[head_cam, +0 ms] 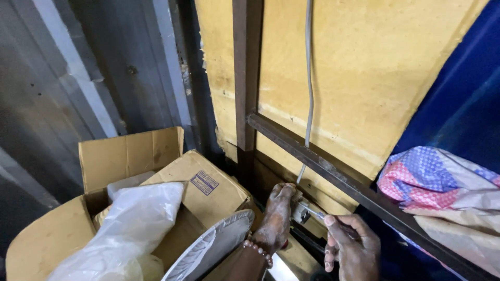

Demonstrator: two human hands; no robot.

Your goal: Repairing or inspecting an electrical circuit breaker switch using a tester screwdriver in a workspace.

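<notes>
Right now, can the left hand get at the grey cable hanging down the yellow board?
Probably yes. The left hand is pressed against the small metal fitting just below where the grey cable comes down, and nothing lies between them. The right hand holds a tool to the side, clear of that path.

Dim, uneven light; deep shadows left, slight wide-angle bending at edges.

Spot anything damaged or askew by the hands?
Yes. The yellow panel has a ragged, chipped left edge, and the grey cable hangs loose down to the small metal fitting both hands work on. Nearby cardboard box sits open, overstuffed.
</notes>
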